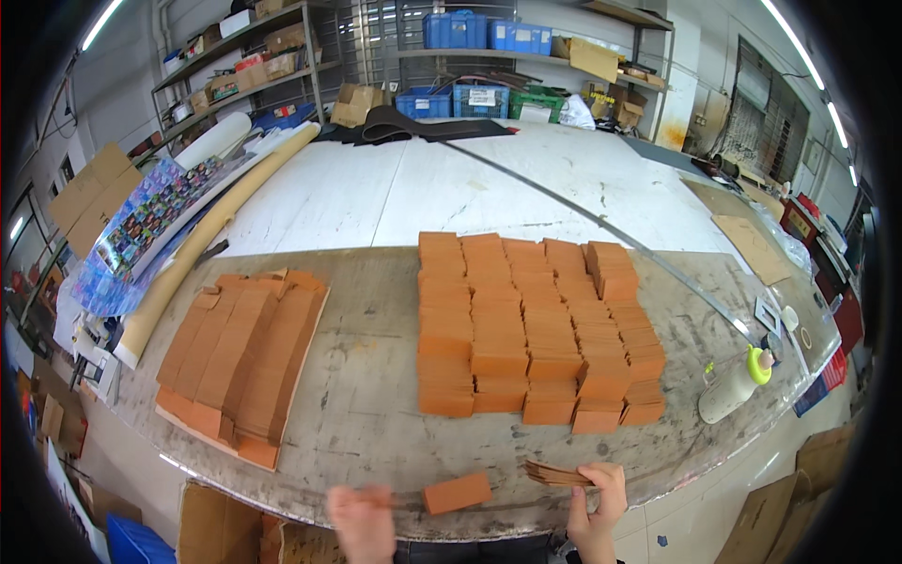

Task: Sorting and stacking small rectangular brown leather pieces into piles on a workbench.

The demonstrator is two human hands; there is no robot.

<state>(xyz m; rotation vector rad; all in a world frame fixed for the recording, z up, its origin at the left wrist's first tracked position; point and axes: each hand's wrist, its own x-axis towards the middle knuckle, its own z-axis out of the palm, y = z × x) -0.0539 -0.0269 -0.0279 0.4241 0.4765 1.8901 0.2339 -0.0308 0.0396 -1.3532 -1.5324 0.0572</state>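
My right hand (594,512) grips a small fanned bundle of thin brown-orange rectangular pieces (550,473) at the lower middle right. My left hand (362,522) is smeared by motion near the table's front edge, so I cannot make out its fingers or whether it holds anything. Between my hands lies an orange rectangular piece (458,492), flat on the stained tabletop (357,338). Beyond them, several rows of stacked orange pieces (526,329) form a large block. To the left, longer piles of similar pieces (244,367) rest on a thin pale board.
A bottle (728,395) with a yellow-green top and a long metal straightedge (601,226) are on the right. Rolls (216,235) and printed sheets line the left. Dark material (395,127) lies at the back, below shelves with bins (456,30). A cardboard box (216,522) stands below the front edge.
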